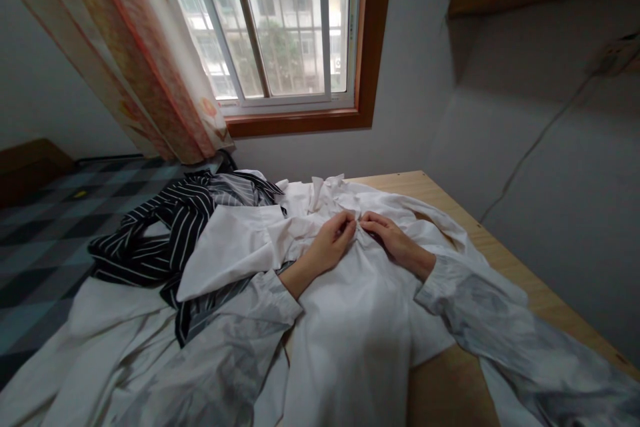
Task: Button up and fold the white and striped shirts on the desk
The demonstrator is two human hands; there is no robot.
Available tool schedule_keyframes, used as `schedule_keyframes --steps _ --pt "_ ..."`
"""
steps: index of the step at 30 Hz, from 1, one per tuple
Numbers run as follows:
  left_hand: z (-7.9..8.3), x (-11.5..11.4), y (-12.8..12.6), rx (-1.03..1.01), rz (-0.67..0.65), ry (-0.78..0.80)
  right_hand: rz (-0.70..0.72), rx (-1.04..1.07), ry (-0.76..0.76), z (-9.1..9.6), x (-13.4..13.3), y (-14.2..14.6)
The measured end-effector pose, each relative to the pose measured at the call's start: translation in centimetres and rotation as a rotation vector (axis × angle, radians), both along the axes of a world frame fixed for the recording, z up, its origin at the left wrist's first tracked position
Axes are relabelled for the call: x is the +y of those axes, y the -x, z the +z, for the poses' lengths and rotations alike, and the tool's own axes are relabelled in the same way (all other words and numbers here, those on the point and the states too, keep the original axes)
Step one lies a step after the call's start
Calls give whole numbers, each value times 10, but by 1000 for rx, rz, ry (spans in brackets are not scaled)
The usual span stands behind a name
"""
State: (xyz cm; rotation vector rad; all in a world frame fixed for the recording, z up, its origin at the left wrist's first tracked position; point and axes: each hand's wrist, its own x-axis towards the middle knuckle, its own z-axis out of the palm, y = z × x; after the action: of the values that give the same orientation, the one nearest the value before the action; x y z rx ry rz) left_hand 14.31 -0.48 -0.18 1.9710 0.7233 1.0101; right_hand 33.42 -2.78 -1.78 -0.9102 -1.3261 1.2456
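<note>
A white shirt [360, 320] lies spread over the wooden table, its collar end toward the wall and one sleeve out to the right. Close together at the middle of its front, both hands pinch the fabric. My left hand [334, 239] has its fingers curled and closed on the shirt. Just to the right, my right hand [393, 237] grips the cloth between thumb and fingers. Whatever small part of the shirt lies between the fingertips is too small to make out.
A black-and-white striped garment [170, 227] is heaped on the left, beside more white clothing [115, 320]. Beyond it lies a checked bedspread [30, 267]. The wooden table [445, 380] meets the wall below a window [280, 33]. A curtain [145, 47] hangs left; a cable [530, 147] runs down the right wall.
</note>
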Motion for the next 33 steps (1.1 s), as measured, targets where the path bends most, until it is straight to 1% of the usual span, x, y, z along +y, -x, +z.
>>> schedule_keyframes --steps 3,7,10,12,16,21,25,28,31,33 --pt "-3 2 0 -10 -27 40 -100 -45 -114 0 -3 0" --pt "-10 7 0 -34 -41 126 -136 -291 -307 0 -8 0" --pt "-14 9 -1 -49 -30 159 -164 -429 -378 0 -10 0" --pt "-15 9 -1 -64 -34 157 -164 -447 -387 0 -11 0" --pt "-12 7 -1 -88 -51 118 -119 -371 -339 1 -11 -1" --pt "-2 1 1 -32 -24 54 -44 -304 -233 0 -6 -6" --pt "5 -4 3 38 -8 1 0 -315 -205 -3 -4 -8" --pt "6 -5 4 53 4 -6 -21 -350 -270 -2 -6 -6" --pt "6 -4 3 42 17 11 -82 -444 -381 2 -11 -2" --pt "5 -3 3 19 0 36 -114 -511 -425 4 -14 0"
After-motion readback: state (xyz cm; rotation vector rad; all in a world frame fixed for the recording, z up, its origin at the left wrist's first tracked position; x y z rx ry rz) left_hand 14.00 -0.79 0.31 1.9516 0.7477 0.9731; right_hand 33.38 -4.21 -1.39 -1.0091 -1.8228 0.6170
